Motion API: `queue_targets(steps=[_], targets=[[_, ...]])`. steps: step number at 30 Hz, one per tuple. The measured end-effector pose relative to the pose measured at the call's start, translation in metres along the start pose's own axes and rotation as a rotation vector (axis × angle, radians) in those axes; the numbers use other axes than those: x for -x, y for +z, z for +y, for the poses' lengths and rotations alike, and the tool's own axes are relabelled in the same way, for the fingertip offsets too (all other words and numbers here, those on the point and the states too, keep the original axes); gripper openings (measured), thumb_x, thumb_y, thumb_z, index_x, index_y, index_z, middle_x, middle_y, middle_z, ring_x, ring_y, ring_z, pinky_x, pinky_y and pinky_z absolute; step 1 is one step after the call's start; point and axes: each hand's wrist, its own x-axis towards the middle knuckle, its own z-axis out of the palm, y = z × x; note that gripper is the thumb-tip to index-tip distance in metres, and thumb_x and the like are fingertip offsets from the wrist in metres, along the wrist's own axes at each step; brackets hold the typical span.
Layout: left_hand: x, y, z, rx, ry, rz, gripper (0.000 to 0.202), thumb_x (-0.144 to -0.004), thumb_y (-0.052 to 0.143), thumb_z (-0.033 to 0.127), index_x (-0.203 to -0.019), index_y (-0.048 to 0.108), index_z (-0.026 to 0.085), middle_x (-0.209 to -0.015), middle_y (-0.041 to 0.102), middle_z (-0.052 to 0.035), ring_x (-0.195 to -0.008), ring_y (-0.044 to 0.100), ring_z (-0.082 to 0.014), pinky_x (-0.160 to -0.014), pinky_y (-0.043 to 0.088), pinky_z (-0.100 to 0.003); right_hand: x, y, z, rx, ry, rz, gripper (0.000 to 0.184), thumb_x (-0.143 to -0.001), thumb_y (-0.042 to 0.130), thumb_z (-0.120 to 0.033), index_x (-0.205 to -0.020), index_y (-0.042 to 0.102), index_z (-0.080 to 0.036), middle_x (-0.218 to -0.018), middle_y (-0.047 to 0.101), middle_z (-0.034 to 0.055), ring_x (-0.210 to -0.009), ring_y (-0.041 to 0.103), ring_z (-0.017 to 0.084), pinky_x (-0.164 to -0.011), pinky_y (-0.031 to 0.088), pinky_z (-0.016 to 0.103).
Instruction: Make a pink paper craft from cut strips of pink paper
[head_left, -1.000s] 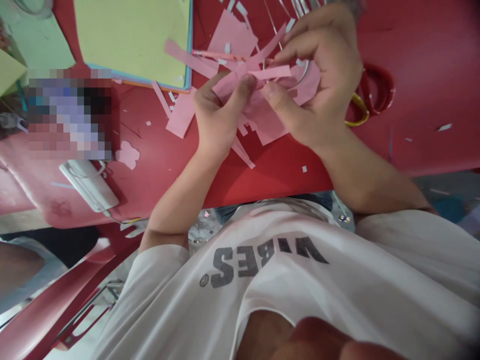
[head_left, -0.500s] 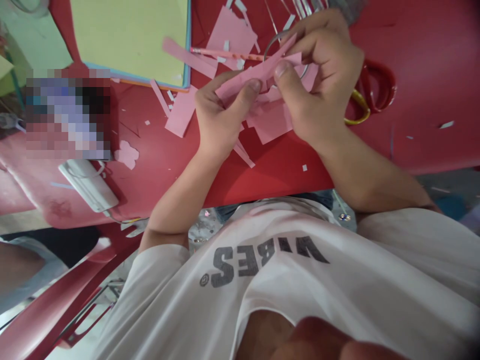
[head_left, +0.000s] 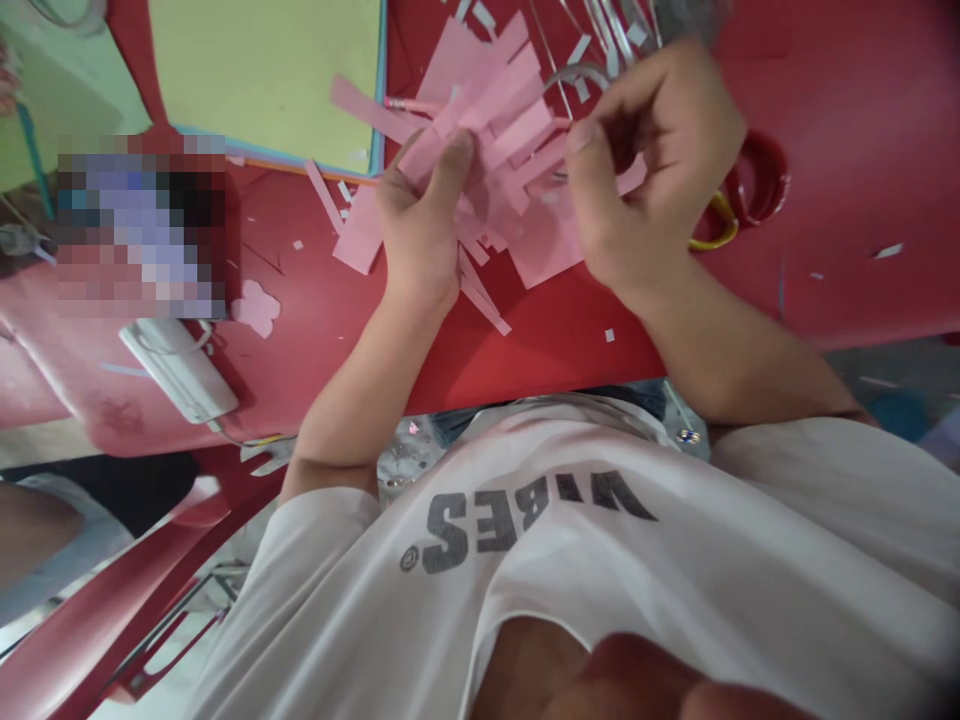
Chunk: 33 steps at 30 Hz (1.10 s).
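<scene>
My left hand pinches a pink paper strip between thumb and fingers. Pink flaps like a cut fringe spread to its right, though I cannot tell which belong to the held paper. My right hand is closed in a pinch just right of these flaps; what its fingertips hold, if anything, is hidden. Behind that hand lie scissors with a red and yellow handle, partly covered. A grey ring-shaped thing shows beyond its fingers. Beneath both hands are pink paper pieces.
A stack of coloured sheets, yellow on top, lies at the back left. A pink pencil is partly covered by paper. On the left are a white power bank-like box and a pink flower-shaped cutout. Small scraps dot the red table.
My hands have moved apart, the left one going leftward with the pink paper. The right hand no longer presses its thumb on the strip, and the fringe-like flaps now show.
</scene>
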Motion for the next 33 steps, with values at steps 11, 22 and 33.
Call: queue_targets(steps=[11,22,33], targets=[[-0.008,-0.002,-0.013,0.136,0.059,-0.054,0.021,-0.084,0.073,0.041,-0.094,0.059,0.031,-0.095,0.067,0.0009,-0.106,0.061,-0.0215,-0.079,0.049,-0.035,0.002,0.007,0.008,-0.060,0.221,-0.237,0.017,-0.089,0.063,-0.026,-0.073,0.063,-0.021,-0.066,0.061,-0.0023,-0.056,0.057,0.011,-0.051,0.036,0.029],[0.007,0.013,0.004,0.042,0.006,-0.042,0.009,-0.088,0.066,0.022,-0.093,0.062,0.027,-0.097,0.069,-0.0001,-0.088,0.063,-0.0173,-0.080,0.054,-0.033,0.002,0.008,0.005,-0.203,0.244,-0.208,0.014,-0.089,0.063,-0.029,-0.074,0.062,-0.028,-0.065,0.062,-0.0038,-0.055,0.056,0.014,-0.052,0.040,0.033],[0.012,0.016,0.012,-0.067,0.047,0.053,0.015,-0.089,0.064,0.010,-0.083,0.065,0.024,-0.083,0.066,-0.0004,-0.074,0.059,-0.0131,-0.068,0.050,-0.027,0.004,0.007,0.002,-0.146,0.280,-0.320,0.015,-0.088,0.067,-0.029,-0.073,0.066,-0.026,-0.067,0.065,-0.0034,-0.059,0.058,0.013,-0.053,0.040,0.031]])
